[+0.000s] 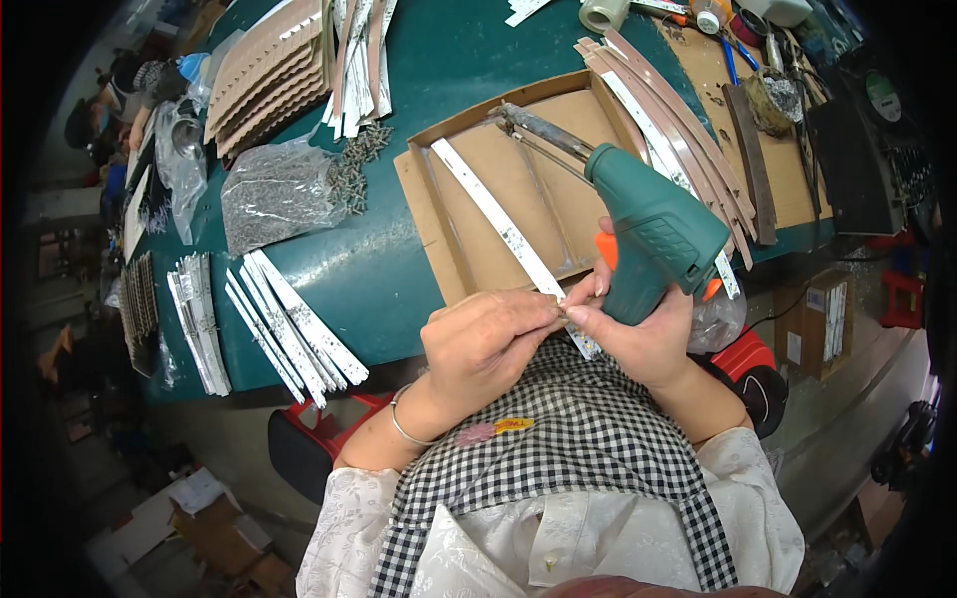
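A green soldering gun (663,224) with an orange trigger is in my right hand (653,334). Its long metal nose points up and left over a shallow cardboard tray. One narrow white circuit-board strip (498,224) slants across the tray's near edge toward my apron, passing beneath my fingertips. My left hand (488,339) is closed in a pinch over the strip, meeting the thumb and fingertips of my right hand. Whatever sits between those fingertips is too small to make out.
The cardboard tray (424,214) rests on the green tabletop (389,289). To its left are a plastic bag of small metal parts (274,204), a loose heap of them (359,159) and white strips (299,324). Brown-backed strips (688,149) lie right. Stacked brown boards (269,75) stand back left.
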The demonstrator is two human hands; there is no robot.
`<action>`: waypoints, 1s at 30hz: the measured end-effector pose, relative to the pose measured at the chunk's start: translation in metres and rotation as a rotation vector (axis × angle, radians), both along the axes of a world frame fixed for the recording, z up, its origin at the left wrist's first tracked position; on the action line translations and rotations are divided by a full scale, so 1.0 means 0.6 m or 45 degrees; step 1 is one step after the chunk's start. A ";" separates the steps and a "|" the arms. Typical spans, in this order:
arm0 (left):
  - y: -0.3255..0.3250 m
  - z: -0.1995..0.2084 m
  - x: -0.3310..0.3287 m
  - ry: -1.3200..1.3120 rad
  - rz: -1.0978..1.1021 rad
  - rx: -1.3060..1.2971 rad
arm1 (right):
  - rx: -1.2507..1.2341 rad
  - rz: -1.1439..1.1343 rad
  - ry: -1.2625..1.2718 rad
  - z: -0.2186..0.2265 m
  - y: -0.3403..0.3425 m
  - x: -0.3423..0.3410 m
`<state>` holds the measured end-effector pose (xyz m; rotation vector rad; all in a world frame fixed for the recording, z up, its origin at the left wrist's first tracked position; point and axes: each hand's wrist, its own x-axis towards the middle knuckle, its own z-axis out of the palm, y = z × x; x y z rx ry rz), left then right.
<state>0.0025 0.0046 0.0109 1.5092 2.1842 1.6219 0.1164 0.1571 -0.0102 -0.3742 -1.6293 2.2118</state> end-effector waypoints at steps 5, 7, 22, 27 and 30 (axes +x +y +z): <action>-0.006 -0.003 0.000 0.079 -0.013 0.004 | 0.113 0.029 0.075 -0.002 0.002 -0.001; -0.008 0.008 0.002 -0.071 -0.006 -0.089 | 0.115 0.038 0.097 -0.002 0.001 -0.001; -0.017 -0.008 -0.003 -0.078 -0.005 -0.048 | 0.117 0.107 0.023 -0.011 -0.003 -0.005; -0.019 -0.016 -0.005 -0.025 0.003 0.006 | 0.149 0.100 -0.029 -0.015 -0.007 -0.007; -0.019 -0.018 -0.010 -0.030 0.004 -0.016 | 0.144 0.067 -0.015 -0.017 -0.009 -0.010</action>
